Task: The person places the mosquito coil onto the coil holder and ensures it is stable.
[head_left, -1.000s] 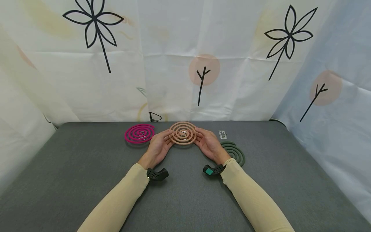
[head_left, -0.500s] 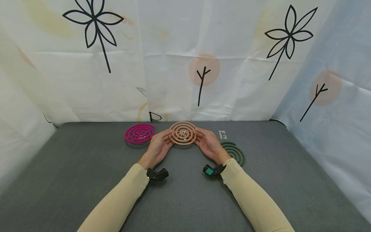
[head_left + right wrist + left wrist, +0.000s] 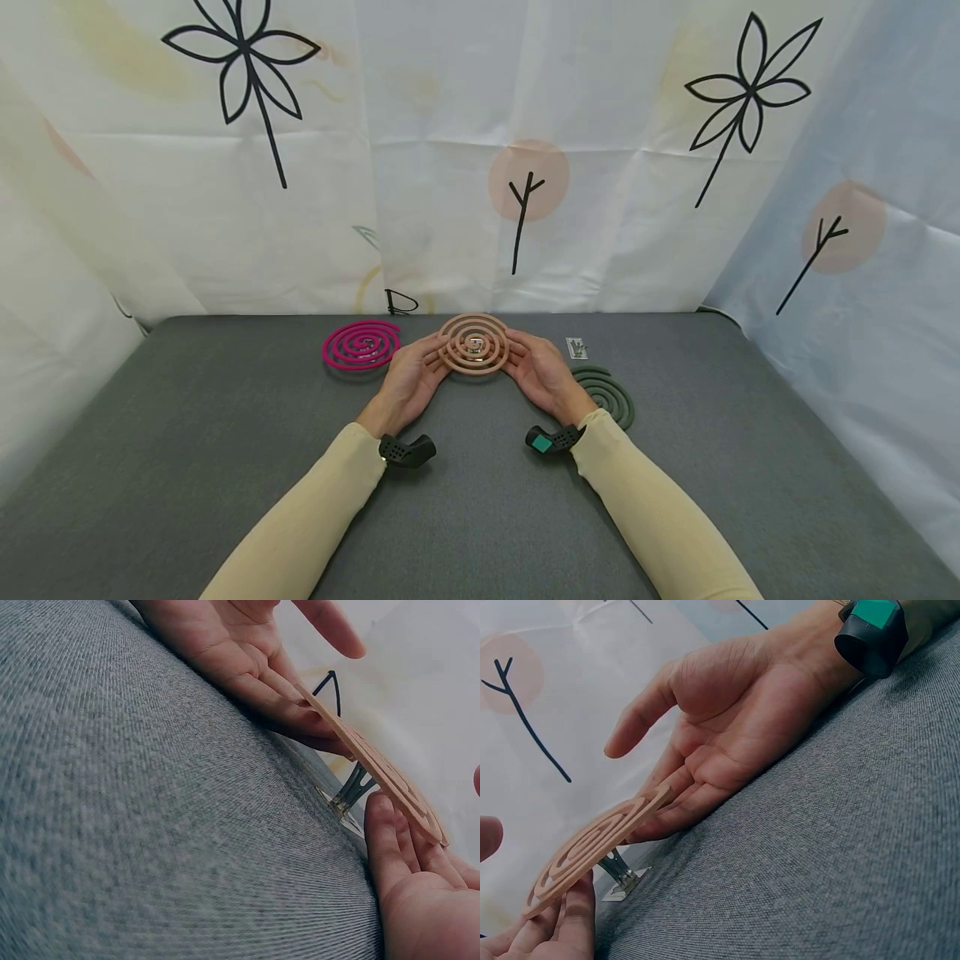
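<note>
A tan mosquito coil [image 3: 475, 343] sits level on a small metal stand [image 3: 622, 879] near the table's far edge. My left hand [image 3: 408, 375] is at its left side, fingers under the rim. On the other side my right hand [image 3: 540, 375] does the same. Both wrist views show the fingers fairly straight, touching the underside of the coil [image 3: 390, 780], with the thumbs raised clear of it. Left of my left hand is a magenta mosquito coil [image 3: 347, 364], raised above the cloth. A dark green mosquito coil [image 3: 611, 392] lies partly hidden behind my right wrist.
Another flat metal coil stand [image 3: 576, 348] lies right of my right hand, just beyond the green coil. Grey cloth covers the table [image 3: 480, 517]. A white printed curtain [image 3: 450, 208] rises at the table's far edge and along both sides.
</note>
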Demonstrator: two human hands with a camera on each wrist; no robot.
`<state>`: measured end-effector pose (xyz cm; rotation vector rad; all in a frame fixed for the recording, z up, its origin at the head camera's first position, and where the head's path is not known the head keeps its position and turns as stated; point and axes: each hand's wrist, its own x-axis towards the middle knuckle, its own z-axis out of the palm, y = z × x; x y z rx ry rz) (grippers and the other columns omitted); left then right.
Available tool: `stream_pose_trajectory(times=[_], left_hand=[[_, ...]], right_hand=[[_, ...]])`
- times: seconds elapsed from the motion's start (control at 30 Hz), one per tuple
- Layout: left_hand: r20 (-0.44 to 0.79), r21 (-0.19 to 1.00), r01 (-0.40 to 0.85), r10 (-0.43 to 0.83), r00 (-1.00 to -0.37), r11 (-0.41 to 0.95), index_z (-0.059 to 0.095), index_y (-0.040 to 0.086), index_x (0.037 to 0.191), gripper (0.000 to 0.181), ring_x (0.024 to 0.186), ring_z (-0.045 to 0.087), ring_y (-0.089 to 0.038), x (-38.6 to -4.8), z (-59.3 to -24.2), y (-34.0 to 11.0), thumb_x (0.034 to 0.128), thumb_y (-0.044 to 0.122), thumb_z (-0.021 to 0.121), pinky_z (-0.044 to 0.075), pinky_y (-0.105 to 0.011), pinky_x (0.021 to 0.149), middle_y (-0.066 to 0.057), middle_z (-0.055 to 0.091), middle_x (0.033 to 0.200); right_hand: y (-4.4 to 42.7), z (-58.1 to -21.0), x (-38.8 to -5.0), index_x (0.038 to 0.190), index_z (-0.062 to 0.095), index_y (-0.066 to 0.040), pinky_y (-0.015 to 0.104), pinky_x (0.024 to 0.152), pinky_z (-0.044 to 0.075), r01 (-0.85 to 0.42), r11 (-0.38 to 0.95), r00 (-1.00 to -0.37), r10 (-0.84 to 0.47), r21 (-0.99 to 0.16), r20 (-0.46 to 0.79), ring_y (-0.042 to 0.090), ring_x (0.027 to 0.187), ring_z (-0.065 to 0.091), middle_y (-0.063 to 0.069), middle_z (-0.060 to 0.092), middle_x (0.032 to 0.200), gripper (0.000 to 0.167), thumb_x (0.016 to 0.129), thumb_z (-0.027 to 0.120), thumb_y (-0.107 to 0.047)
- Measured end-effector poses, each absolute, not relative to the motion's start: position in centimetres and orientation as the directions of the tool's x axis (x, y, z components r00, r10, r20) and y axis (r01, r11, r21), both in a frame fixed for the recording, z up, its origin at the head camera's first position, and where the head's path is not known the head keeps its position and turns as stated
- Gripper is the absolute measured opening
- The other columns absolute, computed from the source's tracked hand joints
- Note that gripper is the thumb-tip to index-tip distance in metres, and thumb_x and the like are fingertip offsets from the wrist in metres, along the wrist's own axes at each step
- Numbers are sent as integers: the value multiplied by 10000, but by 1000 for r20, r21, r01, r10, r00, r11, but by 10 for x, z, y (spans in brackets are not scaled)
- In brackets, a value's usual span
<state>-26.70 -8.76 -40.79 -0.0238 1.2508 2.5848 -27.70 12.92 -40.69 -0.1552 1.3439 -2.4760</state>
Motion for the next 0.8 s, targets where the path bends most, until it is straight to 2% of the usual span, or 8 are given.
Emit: stream_pose_trajectory(times=[0.8], left_hand=[[-146, 772, -250, 220, -965, -584, 99, -22, 1604, 668, 1496, 275, -283, -268, -407, -86, 1064, 49, 487, 303, -385, 1205, -212, 182, 1639]], right_hand=[[127, -405, -276, 1564, 231, 71, 414, 1200, 316, 222, -500, -946, -318, -837, -61, 340, 1469, 299, 251, 262, 1603, 520, 1094, 404, -68]])
